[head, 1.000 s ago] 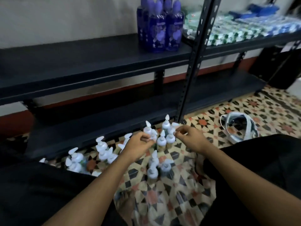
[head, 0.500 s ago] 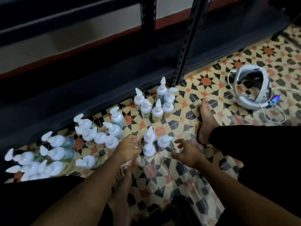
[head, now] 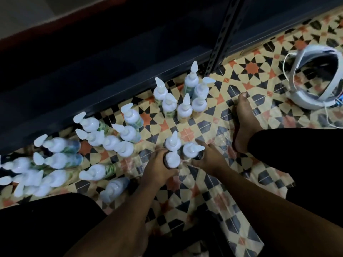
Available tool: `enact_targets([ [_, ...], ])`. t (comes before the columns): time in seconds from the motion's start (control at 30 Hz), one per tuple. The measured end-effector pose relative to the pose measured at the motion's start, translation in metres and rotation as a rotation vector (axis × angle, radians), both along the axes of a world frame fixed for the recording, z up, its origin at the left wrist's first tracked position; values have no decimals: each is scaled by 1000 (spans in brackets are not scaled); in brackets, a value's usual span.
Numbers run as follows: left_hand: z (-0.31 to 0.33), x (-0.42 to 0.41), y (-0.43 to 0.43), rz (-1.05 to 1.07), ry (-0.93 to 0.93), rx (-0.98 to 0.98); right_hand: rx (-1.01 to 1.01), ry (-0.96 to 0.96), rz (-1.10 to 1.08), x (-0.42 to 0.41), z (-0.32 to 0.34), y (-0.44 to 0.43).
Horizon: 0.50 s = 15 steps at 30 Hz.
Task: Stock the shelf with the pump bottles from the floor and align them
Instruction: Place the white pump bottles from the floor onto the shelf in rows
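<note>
Three clusters of pump bottles and one trio stand on the patterned tile floor (head: 204, 191), all in front of the dark bottom shelf (head: 92, 71).

1. Far left: the left cluster (head: 37, 169) is a crowd of white pump heads. It is blurred at the frame edge, so I cannot count it.
2. Just to its right, the middle cluster (head: 111, 140) sits close to the shelf's front edge, with the bottles touching one another. A stray bottle (head: 96, 171) leans nearer to me. A blurred bottle (head: 115, 188) lies beside my left knee.
3. My left hand (head: 157, 171) grips the front bottle (head: 171, 160). The fingers curl round its body and the thumb closes on the near side.
4. The rear bottle (head: 173, 143) stands upright directly behind the front bottle, touching it. I cannot tell whether either hand contacts it.
5. The right bottle (head: 192, 150) stands just beside those two. My right hand (head: 209, 162) holds it, with the fingers wrapped round its lower body from the right.
6. Further back, the back group (head: 183, 101) of six upright bottles is packed together near the base of the perforated shelf post (head: 222, 34).
7. A bare foot (head: 245, 123) rests flat on the floor to the right of the trio.
8. Far right: a white headset (head: 304, 102) with a trailing cable lies on the floor, well apart from the bottles.
</note>
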<state>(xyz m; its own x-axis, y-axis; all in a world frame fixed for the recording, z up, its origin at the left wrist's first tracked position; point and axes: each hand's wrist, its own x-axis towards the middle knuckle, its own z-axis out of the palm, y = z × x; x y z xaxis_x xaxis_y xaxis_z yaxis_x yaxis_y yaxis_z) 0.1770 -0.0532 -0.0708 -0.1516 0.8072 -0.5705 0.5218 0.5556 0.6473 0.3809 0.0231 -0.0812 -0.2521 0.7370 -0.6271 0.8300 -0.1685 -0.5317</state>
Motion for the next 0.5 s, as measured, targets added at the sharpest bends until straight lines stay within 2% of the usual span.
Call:
enact_targets([
  [0.23, 5, 6, 3, 7, 106, 10, 71, 55, 64, -7, -4, 5],
  [0.4, 23, -1, -9, 114, 43, -20, 110, 98, -173, 2, 27, 7],
  [0.5, 51, -12, -10, 135, -3, 11, 79, 161, -221, 3, 60, 14],
])
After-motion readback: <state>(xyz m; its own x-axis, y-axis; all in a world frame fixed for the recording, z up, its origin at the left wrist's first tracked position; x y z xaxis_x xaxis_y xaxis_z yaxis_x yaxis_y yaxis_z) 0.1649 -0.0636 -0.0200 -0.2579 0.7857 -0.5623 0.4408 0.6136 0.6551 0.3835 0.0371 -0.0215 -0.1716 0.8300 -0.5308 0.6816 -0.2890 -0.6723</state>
